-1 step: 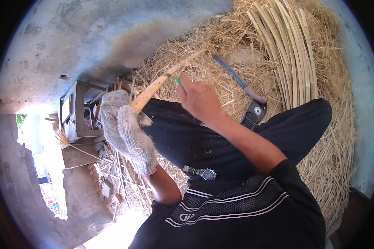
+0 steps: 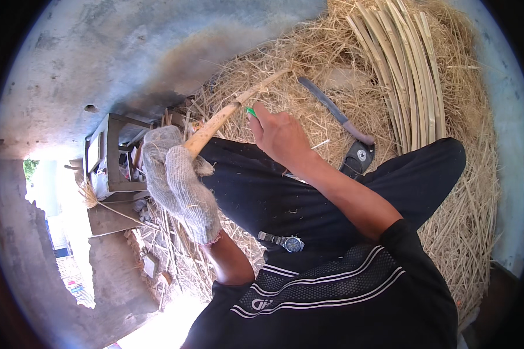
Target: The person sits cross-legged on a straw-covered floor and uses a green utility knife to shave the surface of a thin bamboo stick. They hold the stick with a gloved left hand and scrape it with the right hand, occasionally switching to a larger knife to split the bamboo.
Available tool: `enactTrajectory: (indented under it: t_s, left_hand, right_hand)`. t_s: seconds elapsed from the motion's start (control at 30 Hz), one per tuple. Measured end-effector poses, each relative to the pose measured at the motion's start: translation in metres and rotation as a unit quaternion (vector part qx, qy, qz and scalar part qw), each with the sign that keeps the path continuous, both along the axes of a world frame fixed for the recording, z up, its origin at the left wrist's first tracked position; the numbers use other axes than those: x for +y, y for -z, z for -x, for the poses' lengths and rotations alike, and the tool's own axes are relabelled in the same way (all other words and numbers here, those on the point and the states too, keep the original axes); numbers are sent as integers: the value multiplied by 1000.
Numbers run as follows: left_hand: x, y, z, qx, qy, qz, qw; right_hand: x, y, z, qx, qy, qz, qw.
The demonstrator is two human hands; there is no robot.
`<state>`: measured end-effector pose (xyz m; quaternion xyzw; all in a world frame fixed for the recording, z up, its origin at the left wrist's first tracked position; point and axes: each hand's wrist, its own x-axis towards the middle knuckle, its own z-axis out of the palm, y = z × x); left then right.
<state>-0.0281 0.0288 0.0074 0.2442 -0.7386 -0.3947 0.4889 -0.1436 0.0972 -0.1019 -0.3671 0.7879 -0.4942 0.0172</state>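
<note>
My left hand (image 2: 177, 174), in a grey knitted glove, is closed around the lower end of a bamboo strip (image 2: 218, 119). Pale and slightly curved, the strip slants away to the upper right and tapers over the straw; a dark band crosses it near its middle. Just right of that band, my bare right hand (image 2: 282, 136) is curled into a fist. A small green object (image 2: 250, 111), perhaps part of a handle, pokes out past the thumb toward the strip; the fingers hide the rest of it.
A long knife (image 2: 323, 102) with a brown handle lies on the straw (image 2: 466, 232) beyond my right hand, near a dark shoe (image 2: 358, 157). Bundled bamboo strips (image 2: 410, 75) lie at the far right. A wooden rack (image 2: 122, 154) stands left, by the wall (image 2: 128, 58). A wristwatch (image 2: 292, 244) rests on my lap.
My right hand and the green object have shifted very slightly along the strip, away from my left hand. The left hand still grips the strip in the same place.
</note>
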Motion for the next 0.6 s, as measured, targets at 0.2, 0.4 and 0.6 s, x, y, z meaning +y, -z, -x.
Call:
enactTrajectory:
  t_s: [0.2, 0.4, 0.6]
  left_hand:
    - [13, -1, -4, -17, 5, 2, 1000]
    - [-16, -9, 8, 48, -8, -50, 998]
    - [-15, -15, 1, 29, 0, -52, 998]
  right_hand:
    - [1, -13, -14, -2, -15, 64, 998]
    - [-32, 2, -5, 47, 8, 76, 996]
    - [-25, 22, -14, -6, -8, 17, 1000]
